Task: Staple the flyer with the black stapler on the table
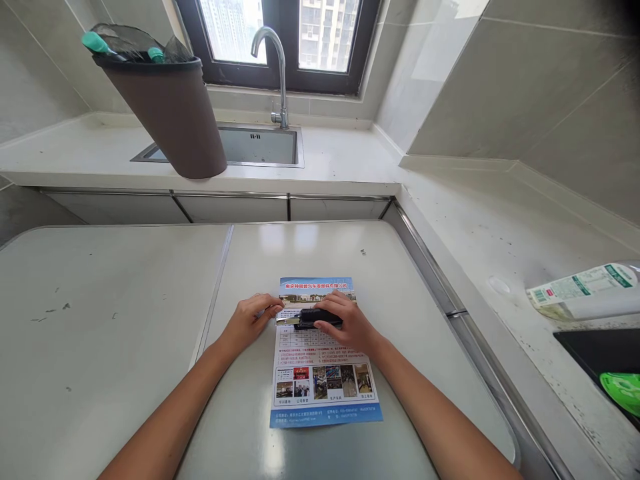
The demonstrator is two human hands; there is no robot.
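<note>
A printed flyer [325, 383] with a blue header and footer lies flat on the white table [125, 320] in front of me. On its upper half rests a black stapler [316, 317] with a metal base, pointing left. My right hand [350, 323] is closed over the stapler's top. My left hand [250, 322] has its fingers curled at the stapler's left end, touching the metal tip and the flyer's left edge.
A brown bin [170, 110] with a plastic liner stands on the counter ahead, beside a steel sink [260, 147] and tap [277, 67]. A labelled bottle [585, 290] lies on the right counter, near a black surface with a green object [623, 390].
</note>
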